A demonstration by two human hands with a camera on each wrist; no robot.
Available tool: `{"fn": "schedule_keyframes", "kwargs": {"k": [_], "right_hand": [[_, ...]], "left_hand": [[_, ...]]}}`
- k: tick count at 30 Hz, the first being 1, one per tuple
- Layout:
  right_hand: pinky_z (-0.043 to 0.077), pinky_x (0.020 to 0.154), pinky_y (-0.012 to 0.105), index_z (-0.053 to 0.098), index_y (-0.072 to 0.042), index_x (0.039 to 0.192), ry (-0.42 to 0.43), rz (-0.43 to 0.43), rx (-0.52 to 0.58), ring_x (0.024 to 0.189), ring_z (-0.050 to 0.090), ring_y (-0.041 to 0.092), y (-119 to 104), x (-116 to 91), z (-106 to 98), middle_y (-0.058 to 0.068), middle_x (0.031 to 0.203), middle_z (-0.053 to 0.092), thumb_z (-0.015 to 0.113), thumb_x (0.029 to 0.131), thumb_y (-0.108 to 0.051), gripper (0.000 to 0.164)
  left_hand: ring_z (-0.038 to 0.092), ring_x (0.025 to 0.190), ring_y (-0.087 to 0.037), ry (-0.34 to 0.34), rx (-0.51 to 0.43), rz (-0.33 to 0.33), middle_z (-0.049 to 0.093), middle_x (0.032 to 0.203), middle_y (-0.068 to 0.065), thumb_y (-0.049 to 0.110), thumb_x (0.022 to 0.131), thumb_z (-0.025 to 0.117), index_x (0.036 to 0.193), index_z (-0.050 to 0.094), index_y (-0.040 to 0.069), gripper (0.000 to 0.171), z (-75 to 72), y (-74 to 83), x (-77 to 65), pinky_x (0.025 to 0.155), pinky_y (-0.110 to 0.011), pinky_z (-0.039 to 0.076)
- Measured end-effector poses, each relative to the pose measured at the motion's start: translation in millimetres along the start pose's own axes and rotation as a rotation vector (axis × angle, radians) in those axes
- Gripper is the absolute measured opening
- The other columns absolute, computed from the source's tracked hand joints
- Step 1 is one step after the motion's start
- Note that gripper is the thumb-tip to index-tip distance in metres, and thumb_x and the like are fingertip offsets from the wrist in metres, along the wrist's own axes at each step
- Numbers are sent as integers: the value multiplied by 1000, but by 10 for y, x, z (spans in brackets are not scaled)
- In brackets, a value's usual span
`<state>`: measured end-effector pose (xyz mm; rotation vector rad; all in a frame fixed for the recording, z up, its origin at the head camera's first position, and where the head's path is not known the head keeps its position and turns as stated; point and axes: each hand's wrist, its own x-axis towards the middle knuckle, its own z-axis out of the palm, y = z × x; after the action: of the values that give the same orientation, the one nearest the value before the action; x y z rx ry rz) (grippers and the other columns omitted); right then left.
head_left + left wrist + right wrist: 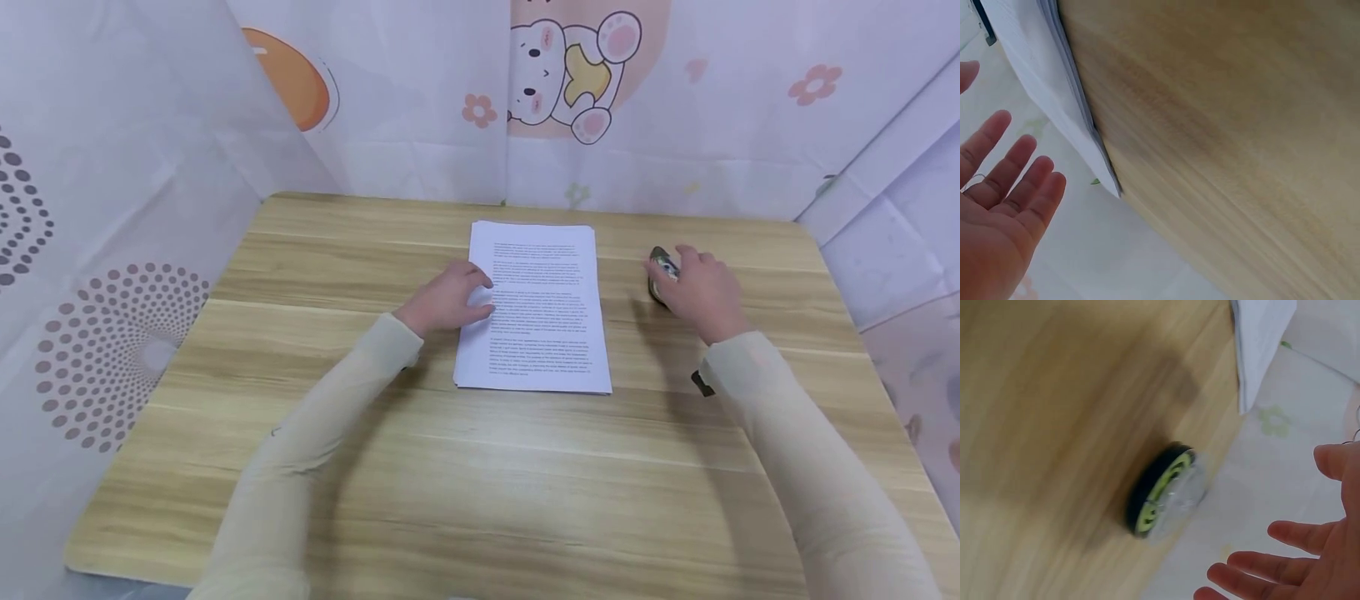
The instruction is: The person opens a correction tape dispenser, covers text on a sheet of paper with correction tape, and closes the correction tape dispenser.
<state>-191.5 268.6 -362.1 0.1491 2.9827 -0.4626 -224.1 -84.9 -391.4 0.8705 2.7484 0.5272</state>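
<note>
A stack of printed paper sheets [536, 308] lies on the wooden table. My left hand [450, 298] hovers at the stack's left edge with its fingers spread and loosely bent, and the left wrist view shows nothing in its palm. To the right of the paper is a small oval black object with lime-green markings and a clear plastic cover [1163, 490]; its kind does not show. Over this object's right side reaches my right hand [705, 292], fingers relaxed and apart. In the right wrist view a gap shows between those fingertips and the object.
The wooden tabletop [480, 483] has its far edge just behind the paper. A white curtain [405, 108] with cartoon prints hangs close behind the table, and more patterned cloth [150, 333] stands along the left side.
</note>
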Motion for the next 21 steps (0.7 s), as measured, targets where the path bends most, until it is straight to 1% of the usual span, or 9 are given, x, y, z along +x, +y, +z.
{"fn": "schedule_keyframes", "kwargs": {"k": [3, 7, 13, 17, 21], "right_hand": [[40, 77, 57, 25, 7, 142, -13, 17, 16, 103, 45, 48, 58, 16, 41, 39, 126, 39, 24, 91, -64, 88], [40, 68, 51, 25, 6, 142, -24, 51, 39, 94, 45, 42, 128, 34, 90, 36, 120, 42, 25, 91, -64, 87], [40, 71, 53, 23, 9, 141, -74, 77, 39, 95, 44, 43, 221, 55, 141, 37, 121, 40, 24, 91, -63, 87], [41, 70, 52, 24, 12, 139, -91, 75, 32, 94, 46, 43, 262, 63, 180, 37, 117, 42, 29, 93, -58, 84], [41, 68, 50, 26, 14, 137, -93, 75, 24, 91, 47, 44, 275, 76, 196, 37, 113, 42, 31, 93, -57, 84]], "left_hand": [[48, 116, -26, -9, -9, 26, 57, 123, -12, 32, 86, 61, 117, 60, 2, 43, 19, -10, -12, 103, -37, 37], [51, 112, -26, -4, -15, 65, 58, 118, -12, 31, 85, 63, 114, 62, 2, 41, 58, -36, -23, 100, -36, 38], [54, 102, -26, -9, 1, 117, 60, 111, -12, 29, 82, 67, 110, 64, 2, 39, 103, -54, -37, 94, -36, 41], [52, 101, -26, -39, 23, 118, 59, 111, -11, 31, 81, 69, 109, 65, 4, 39, 138, -59, -43, 93, -35, 41], [51, 103, -24, -69, 40, 97, 57, 113, -9, 33, 81, 69, 111, 65, 6, 40, 159, -67, -37, 95, -34, 41]]}}
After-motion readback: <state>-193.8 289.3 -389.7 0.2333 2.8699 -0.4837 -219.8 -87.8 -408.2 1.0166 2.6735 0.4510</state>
